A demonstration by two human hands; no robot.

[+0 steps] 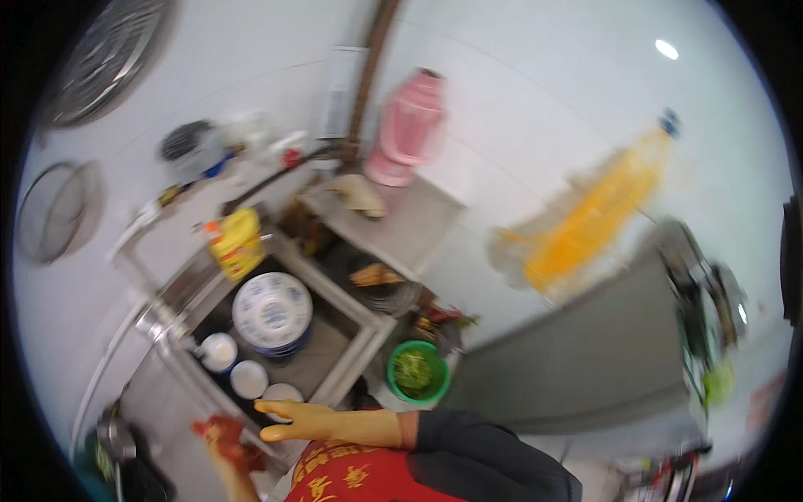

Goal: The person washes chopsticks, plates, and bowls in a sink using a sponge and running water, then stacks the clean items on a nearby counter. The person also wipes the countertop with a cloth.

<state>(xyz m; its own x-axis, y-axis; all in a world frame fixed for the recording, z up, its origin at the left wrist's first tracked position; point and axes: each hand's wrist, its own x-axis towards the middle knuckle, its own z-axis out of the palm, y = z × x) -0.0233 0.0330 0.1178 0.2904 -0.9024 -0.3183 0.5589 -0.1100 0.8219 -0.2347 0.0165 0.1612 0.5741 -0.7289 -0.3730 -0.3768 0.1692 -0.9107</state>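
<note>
My right hand (298, 419), in a yellow rubber glove, reaches across the front of a metal sink (367, 342). Its thumb and fingers are spread, and I see nothing between them. To its left is my gloved left hand (226, 442), closed around a blurred red cloth-like thing (219, 430) beside the sink's rim. Inside the basin stands a stack of white plates with blue patterns (273, 310). Several small white bowls sit near it, among them one bowl (249, 379) and another bowl (219, 351). The right hand partly covers the bowl (282, 394) nearest to it.
A yellow detergent bottle (238, 245) stands at the sink's back corner. Right of the sink are a green basin (444, 383) of cut greens and a wide grey surface (583, 351). Behind, a pink thermos flask (408, 128) tops a metal shelf (408, 219). A strainer (53, 213) hangs left.
</note>
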